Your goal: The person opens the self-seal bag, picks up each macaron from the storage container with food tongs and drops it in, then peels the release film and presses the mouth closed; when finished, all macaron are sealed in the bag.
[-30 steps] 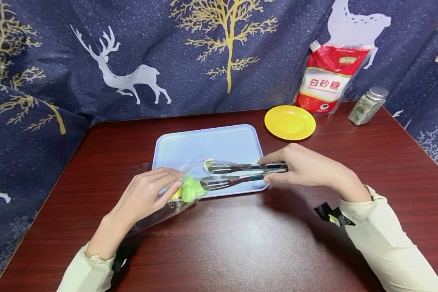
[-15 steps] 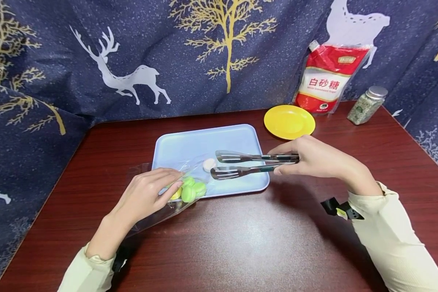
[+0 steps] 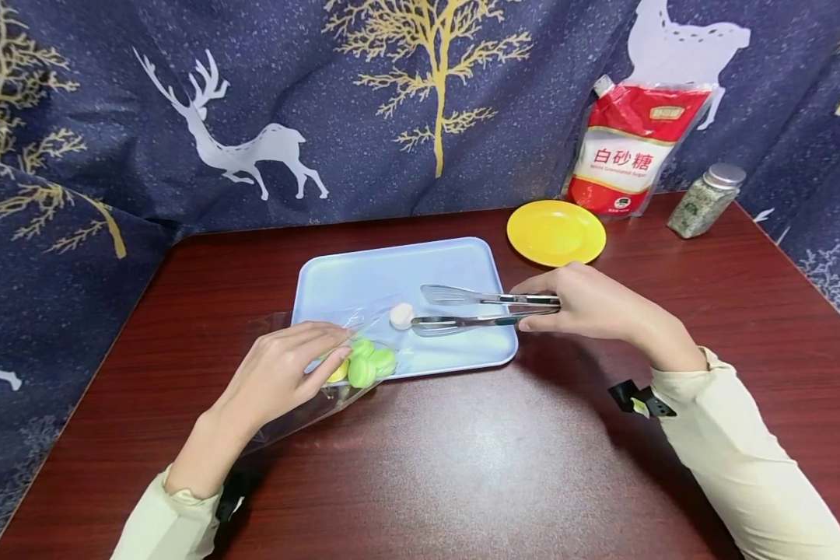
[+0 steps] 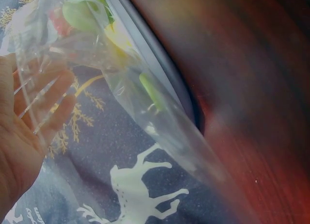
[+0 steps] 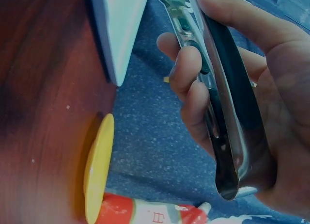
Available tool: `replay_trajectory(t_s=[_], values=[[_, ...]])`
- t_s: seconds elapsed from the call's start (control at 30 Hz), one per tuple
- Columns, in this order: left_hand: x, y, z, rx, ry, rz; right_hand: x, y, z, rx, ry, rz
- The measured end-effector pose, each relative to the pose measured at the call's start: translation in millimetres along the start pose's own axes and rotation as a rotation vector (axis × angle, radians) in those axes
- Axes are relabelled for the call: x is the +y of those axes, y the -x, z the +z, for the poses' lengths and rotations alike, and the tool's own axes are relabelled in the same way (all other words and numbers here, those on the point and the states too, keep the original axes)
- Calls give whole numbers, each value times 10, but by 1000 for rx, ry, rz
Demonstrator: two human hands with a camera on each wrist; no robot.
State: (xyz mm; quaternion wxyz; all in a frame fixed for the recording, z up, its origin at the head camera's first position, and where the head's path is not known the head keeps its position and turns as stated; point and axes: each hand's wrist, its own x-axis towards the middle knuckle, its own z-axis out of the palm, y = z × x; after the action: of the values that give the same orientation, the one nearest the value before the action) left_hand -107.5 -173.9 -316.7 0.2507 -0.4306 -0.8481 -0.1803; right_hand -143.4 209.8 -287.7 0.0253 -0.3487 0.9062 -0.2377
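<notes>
My left hand (image 3: 287,373) pinches the edge of a clear plastic bag (image 3: 308,416) at the tray's left front corner. Inside the bag lie several green macarons (image 3: 362,371) and a yellow one (image 3: 339,372), partly hidden by the fingers. On the light blue tray (image 3: 392,272), a pale pinkish-white macaron (image 3: 402,316) sits just beyond the bag's mouth. My right hand (image 3: 588,307) grips metal tongs (image 3: 490,299) with dark handle inserts (image 5: 232,78). Their slotted ends are spread with nothing between them, the nearer tip right beside the pale macaron.
Behind the tray's right corner is a yellow plate (image 3: 556,233). A red and white sugar pouch (image 3: 626,152) and a glass jar of dried herbs (image 3: 705,202) stand at the back right. A patterned blue cloth (image 3: 364,117) hangs along the table's back edge.
My right hand has drawn the tongs right and back, off the green and pale macarons, then slightly left again. The left hand and bag have stayed in place.
</notes>
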Motion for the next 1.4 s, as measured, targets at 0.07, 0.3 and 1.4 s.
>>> replay_trajectory(t_s=[0.07,0.3,1.4], values=[[-1,-2,2,-1,-1,0,2,-17,26,1,-1,4],[-4,-6,3,6,-2,8,-5,-64,108,4,26,10],[-6,-13,6,-1,6,12,-68,-206,414,60,107,-41]])
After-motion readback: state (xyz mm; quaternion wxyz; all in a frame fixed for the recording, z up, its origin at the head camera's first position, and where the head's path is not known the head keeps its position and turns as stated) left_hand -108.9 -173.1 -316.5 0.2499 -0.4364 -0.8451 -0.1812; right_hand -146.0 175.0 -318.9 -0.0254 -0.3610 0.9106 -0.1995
